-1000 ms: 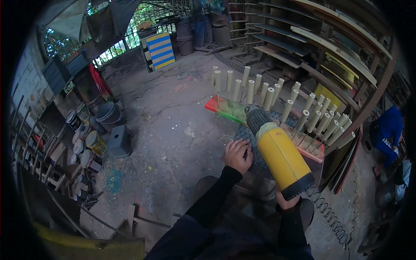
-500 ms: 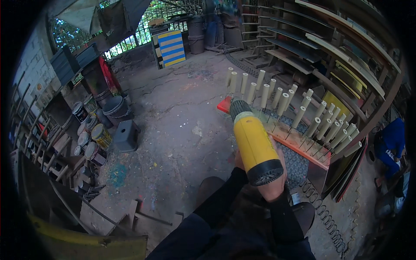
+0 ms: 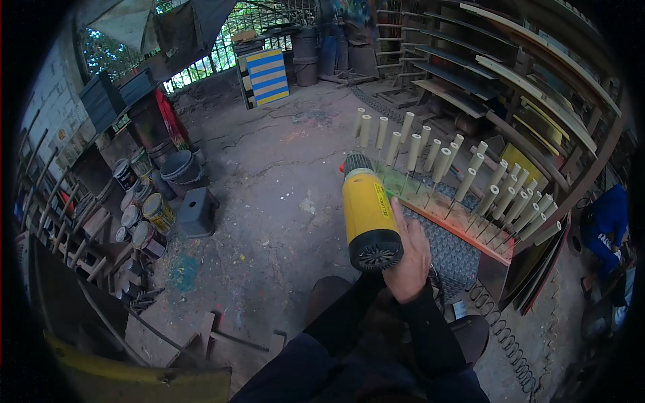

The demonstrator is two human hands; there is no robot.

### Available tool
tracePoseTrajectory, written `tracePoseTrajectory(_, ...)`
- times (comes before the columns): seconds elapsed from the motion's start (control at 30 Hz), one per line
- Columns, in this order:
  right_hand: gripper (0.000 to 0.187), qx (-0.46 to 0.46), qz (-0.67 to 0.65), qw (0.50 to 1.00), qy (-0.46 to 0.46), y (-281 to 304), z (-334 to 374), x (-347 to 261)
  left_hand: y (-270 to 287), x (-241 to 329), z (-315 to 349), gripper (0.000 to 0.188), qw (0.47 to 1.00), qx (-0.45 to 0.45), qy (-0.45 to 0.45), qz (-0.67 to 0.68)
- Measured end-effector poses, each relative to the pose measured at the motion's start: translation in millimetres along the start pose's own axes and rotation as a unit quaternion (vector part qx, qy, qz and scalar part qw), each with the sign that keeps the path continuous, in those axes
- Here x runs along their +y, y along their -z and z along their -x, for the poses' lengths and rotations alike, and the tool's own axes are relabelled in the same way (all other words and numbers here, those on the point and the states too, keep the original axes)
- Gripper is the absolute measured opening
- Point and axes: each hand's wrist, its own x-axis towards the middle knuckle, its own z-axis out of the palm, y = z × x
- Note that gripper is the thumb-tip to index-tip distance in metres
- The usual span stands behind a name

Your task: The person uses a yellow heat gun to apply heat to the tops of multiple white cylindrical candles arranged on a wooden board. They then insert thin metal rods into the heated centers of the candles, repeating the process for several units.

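A yellow heat gun [image 3: 371, 209] with a black vented rear end is held in front of me, its ribbed nozzle facing away toward the left end of a board. My right hand [image 3: 411, 254] grips it from the right, one finger stretched along its side. Behind the gun, my left hand is hidden; only its dark sleeve [image 3: 346, 307] leads up to it. Rows of pale hollow cylinders [image 3: 441, 165] stand upright on thin rods from the long orange-edged board [image 3: 463, 232]. The nozzle covers the board's left end, and I cannot tell whether they touch.
Grey patterned material [image 3: 451, 258] lies under the board. To the left are paint cans [image 3: 158, 211], a grey stool [image 3: 197, 212] and a dark bucket [image 3: 181, 171]. A rack of panels [image 3: 463, 77] rises at the far right. Coiled hose [image 3: 507, 336] lies near right; a person in blue [image 3: 608, 225] is at the right edge.
The heat gun has shifted left and turned slightly, together with my right hand, whose back and fingers now show more. My left hand, partly seen before, is now hidden behind the gun.
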Motion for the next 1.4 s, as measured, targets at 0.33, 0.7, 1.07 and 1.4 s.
tracePoseTrajectory(0.33,0.068,0.067,-0.022,0.997,-0.021,4,9,10,-2,1,1,0.031,0.999,-0.017,-0.029,-0.017)
tracePoseTrajectory(0.7,0.061,0.097,-0.067,0.991,-0.061,37,39,29,10,2,-2,0.030,0.981,-0.025,-0.126,-0.143)
tracePoseTrajectory(1.07,0.059,0.119,-0.121,0.977,-0.132,59,79,53,10,14,-4,0.017,0.986,0.054,-0.106,-0.117)
tracePoseTrajectory(1.4,0.051,0.098,-0.234,0.932,-0.258,90,109,67,10,14,-2,0.015,0.987,0.055,-0.097,-0.114)
